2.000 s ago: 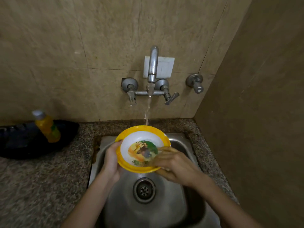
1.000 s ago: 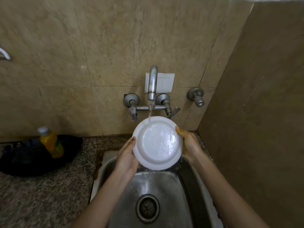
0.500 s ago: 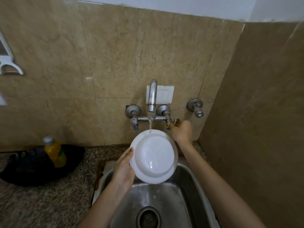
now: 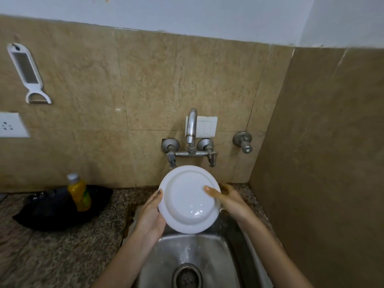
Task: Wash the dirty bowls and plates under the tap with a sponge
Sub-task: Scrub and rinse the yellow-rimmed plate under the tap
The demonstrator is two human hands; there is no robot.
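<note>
Back from the tap (image 4: 191, 129) handle, the right hand (image 4: 230, 201) has returned to the white bowl (image 4: 188, 201). Far to the left of the tap and lower, a yellow bottle (image 4: 80, 193) stands on a black tray (image 4: 41, 213). Below the tap and slightly left, the left hand (image 4: 150, 215) grips the bowl's left rim, fingers curled round it. Directly below the tap the bowl is held tilted, underside to the camera, above the steel sink (image 4: 209, 250). Below and right of the tap, the right hand pinches the opposite rim, thumb laid across the underside.
</note>
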